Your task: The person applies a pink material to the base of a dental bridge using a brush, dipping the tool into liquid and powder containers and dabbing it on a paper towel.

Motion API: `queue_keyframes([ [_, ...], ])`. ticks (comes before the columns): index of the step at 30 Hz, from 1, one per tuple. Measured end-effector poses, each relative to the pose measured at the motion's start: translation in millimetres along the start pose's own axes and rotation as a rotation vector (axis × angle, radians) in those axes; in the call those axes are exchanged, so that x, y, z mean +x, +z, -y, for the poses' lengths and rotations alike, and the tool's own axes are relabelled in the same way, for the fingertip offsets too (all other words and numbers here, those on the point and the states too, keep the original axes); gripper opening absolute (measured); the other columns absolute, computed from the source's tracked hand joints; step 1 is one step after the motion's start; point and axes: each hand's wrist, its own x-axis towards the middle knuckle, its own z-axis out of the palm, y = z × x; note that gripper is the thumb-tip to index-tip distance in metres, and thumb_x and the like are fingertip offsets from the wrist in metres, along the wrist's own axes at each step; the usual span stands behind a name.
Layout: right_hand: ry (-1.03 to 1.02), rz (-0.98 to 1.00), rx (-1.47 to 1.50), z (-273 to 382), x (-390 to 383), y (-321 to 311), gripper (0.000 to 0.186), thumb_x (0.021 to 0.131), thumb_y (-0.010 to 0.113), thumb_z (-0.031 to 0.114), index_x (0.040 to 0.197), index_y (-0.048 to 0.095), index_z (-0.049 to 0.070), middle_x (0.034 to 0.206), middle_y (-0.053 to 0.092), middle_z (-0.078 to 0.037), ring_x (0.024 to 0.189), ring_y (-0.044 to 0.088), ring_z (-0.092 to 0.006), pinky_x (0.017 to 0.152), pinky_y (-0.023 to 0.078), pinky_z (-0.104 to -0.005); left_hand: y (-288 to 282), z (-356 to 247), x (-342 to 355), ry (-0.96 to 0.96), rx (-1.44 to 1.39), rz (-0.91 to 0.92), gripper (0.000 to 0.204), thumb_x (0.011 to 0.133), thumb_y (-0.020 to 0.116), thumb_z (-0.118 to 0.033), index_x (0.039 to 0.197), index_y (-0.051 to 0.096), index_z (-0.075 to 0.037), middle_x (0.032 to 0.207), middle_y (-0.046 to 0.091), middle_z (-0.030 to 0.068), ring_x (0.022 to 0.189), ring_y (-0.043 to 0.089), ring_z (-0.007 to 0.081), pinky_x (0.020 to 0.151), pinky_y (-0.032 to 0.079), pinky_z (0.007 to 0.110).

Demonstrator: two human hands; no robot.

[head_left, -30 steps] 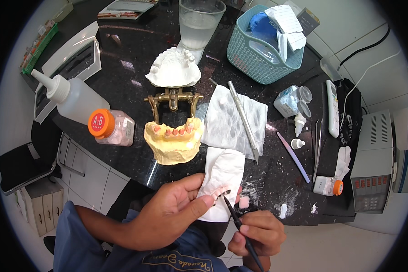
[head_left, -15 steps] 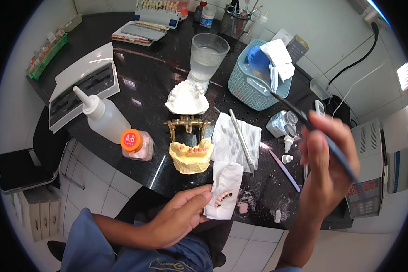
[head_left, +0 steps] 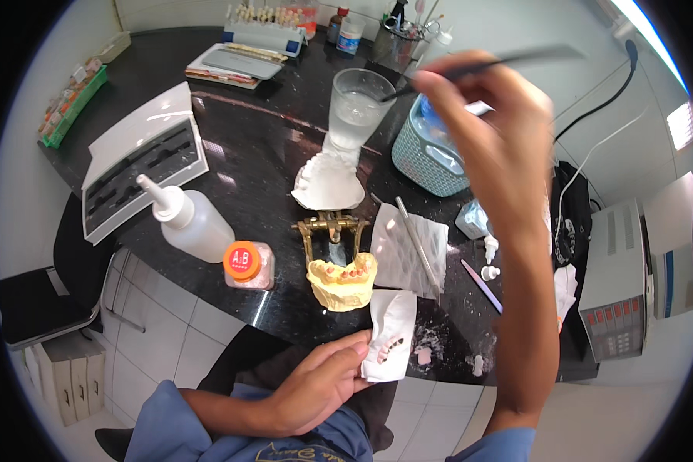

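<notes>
My left hand point(head_left: 316, 381) pinches a folded white tissue point(head_left: 394, 312) at the near edge of the table. On the tissue lies a small curved dental bridge point(head_left: 390, 349), pinkish with dark spots. My right hand point(head_left: 489, 127), blurred by motion, grips a dark-handled brush point(head_left: 527, 58) over the blue basket point(head_left: 431, 158). The brush tip is at the right rim of a glass of water point(head_left: 354, 115); whether it touches the water I cannot tell. Ahead of my left hand stands a brass articulator point(head_left: 333, 225) with a yellow lower cast point(head_left: 341, 283) and a white upper cast point(head_left: 329, 182).
A squeeze bottle point(head_left: 196, 223) and an orange-lidded jar point(head_left: 250, 267) stand left of the casts. A metal instrument point(head_left: 417, 239) lies on a flat tissue point(head_left: 393, 262). Right of it are a purple stick point(head_left: 481, 285) and small bottles. A furnace-like machine point(head_left: 616, 292) stands far right.
My right hand has swung up and leftward with the brush, bringing its tip to the glass. My left hand still holds the tissue and bridge. The whole view has shifted slightly.
</notes>
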Motion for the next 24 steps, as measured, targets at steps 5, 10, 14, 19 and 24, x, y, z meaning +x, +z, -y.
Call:
queue_keyframes([
  [5,0.158,0.125,0.037,10.7,-106.9,-48.9,0.005,0.082,0.065,-0.001,0.087,0.066,-0.002,0.076,0.065,-0.006,0.062,0.061,-0.0071,0.053,0.046,-0.0196,-8.6,0.4,-4.3,-0.009,0.0,-0.04,0.055,0.099,0.032,-0.015,0.147,0.021,0.008,0.148,0.037,0.0191,0.137,0.038,0.0241,0.115,0.028,0.038],
  [10,0.291,0.154,-0.027,9.0,-173.0,-51.7,0.014,0.076,0.072,-0.001,0.089,0.068,-0.001,0.078,0.067,-0.01,0.056,0.06,-0.0142,0.051,0.046,-0.024,-1.6,5.9,-2.3,0.038,0.017,-0.053,0.061,0.098,0.036,-0.024,0.147,0.02,0.009,0.148,0.036,0.0199,0.137,0.038,0.026,0.115,0.027,0.04],
  [14,0.321,0.252,-0.069,10.8,-182.0,-53.1,0.015,0.073,0.072,-0.002,0.087,0.068,-0.001,0.077,0.067,-0.011,0.058,0.063,-0.0186,0.052,0.048,-0.0263,-1.3,5.5,-0.4,0.083,0.049,-0.048,0.068,0.097,0.039,-0.032,0.147,0.019,0.009,0.149,0.036,0.0202,0.137,0.037,0.0267,0.115,0.027,0.041],
  [19,0.202,-0.025,0.061,21.3,-223.5,-65.0,0.017,0.071,0.07,0.001,0.087,0.063,0.002,0.073,0.065,-0.01,0.061,0.064,-0.022,0.057,0.053,-0.0284,2.6,7.4,2.5,0.138,0.054,-0.042,0.075,0.096,0.04,-0.042,0.146,0.019,0.011,0.149,0.035,0.0214,0.138,0.037,0.0273,0.116,0.026,0.041],
  [24,0.113,0.001,0.26,34.3,-238.9,-53.7,0.021,0.07,0.074,0.004,0.088,0.062,0.004,0.072,0.063,-0.009,0.058,0.064,-0.0205,0.051,0.053,-0.0283,2.0,10.4,1.2,0.138,0.076,-0.083,0.076,0.096,0.039,-0.043,0.146,0.019,0.012,0.149,0.035,0.0221,0.139,0.036,0.027,0.116,0.025,0.041],
])
